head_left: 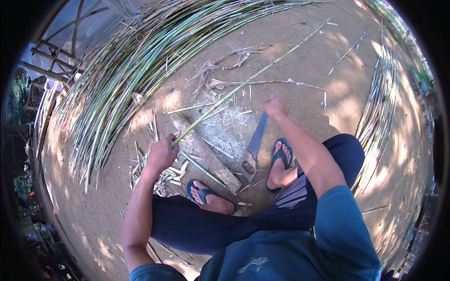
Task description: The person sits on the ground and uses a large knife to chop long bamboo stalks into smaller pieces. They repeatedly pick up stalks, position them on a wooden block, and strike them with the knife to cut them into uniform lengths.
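A long, thin green bamboo pole [243,84] slants from my left hand up and away to the right. My left hand [163,153] is closed round its near end, above a rough log [206,152] on the ground. Out ahead to the right, my right hand [275,107] is closed, apart from the pole; what its fingers hold, if anything, I cannot make out. Just below that hand is the tip of a handsaw [257,138], whose handle [248,167] points back between my feet. A shorter green bamboo piece [204,168] lies alongside the log.
A large heap of long bamboo poles [136,70] curves along the far left. Another bundle of poles [378,93] lies at the right. Short cut pieces [166,178] are scattered by my left foot, and dry twigs [276,83] lie ahead. My sandalled feet flank the saw handle.
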Available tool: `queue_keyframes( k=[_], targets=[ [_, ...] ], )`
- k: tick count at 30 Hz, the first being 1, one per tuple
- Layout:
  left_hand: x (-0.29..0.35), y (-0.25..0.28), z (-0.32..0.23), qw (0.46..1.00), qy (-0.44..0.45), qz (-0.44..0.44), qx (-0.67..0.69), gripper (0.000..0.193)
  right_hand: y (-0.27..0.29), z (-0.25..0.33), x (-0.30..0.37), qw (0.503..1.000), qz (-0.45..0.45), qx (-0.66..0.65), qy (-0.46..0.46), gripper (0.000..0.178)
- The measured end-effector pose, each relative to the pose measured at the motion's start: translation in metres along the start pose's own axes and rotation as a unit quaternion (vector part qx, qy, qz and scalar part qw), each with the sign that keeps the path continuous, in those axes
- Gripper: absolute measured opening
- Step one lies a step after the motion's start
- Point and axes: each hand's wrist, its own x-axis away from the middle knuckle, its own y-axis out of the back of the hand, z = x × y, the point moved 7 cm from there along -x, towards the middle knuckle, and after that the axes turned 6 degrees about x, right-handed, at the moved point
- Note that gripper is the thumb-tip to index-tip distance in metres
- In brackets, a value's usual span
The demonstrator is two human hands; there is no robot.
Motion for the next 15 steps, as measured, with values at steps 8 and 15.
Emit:
queue_keyframes(
  k=[8, 15],
  targets=[
    [-0.015, 0.025, 0.062, 0.993, 0.077, 0.091, -0.001, 0.034, -0.145, -0.074, 0.157, 0.934, 0.275, 0.220, 0.057, 0.046],
    [-0.022, 0.052, 0.039, 0.996, -0.043, -0.079, 0.003, 0.032, -0.169, -0.083, 0.188, 0.938, 0.120, 0.283, 0.160, 0.037]
  ],
)
